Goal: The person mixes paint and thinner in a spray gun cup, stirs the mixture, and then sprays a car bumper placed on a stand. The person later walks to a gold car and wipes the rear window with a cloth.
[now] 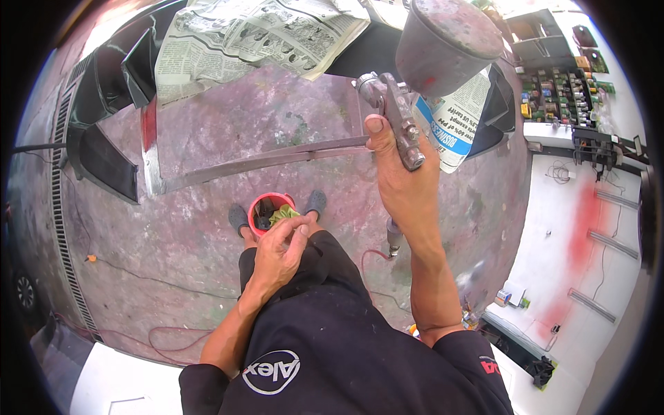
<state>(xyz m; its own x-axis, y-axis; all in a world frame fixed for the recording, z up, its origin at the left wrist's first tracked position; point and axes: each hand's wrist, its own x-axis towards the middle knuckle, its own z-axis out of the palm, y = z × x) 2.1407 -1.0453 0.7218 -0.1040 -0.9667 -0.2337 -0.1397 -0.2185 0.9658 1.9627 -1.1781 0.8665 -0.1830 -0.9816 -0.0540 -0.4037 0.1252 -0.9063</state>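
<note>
A gravity-feed spray gun is being gripped in the right hand at the upper centre of the frame, with the fingers being wrapped tightly around the handle and the thumb being pressed flat along its back. Its paint-stained cup is being held uppermost, tilted toward the top edge. Lower, at the centre, a small red cup is being held by the left hand, while a green rag is being pinched against its rim between thumb and curled fingertips. Both are being kept just above the dark shoes on the stained concrete floor. In the upper left, newspaper masking is being left draped over a dark car panel, and more newspaper is lying behind the gun.

A spill is being risked: the gun is being held at a slant, so paint may be let out at the lid if it is tipped further. The red cup is being steadied only by fingertips, so it may be dropped onto the shoes. A red hose is trailing near the feet, where it may be snagged.
</note>
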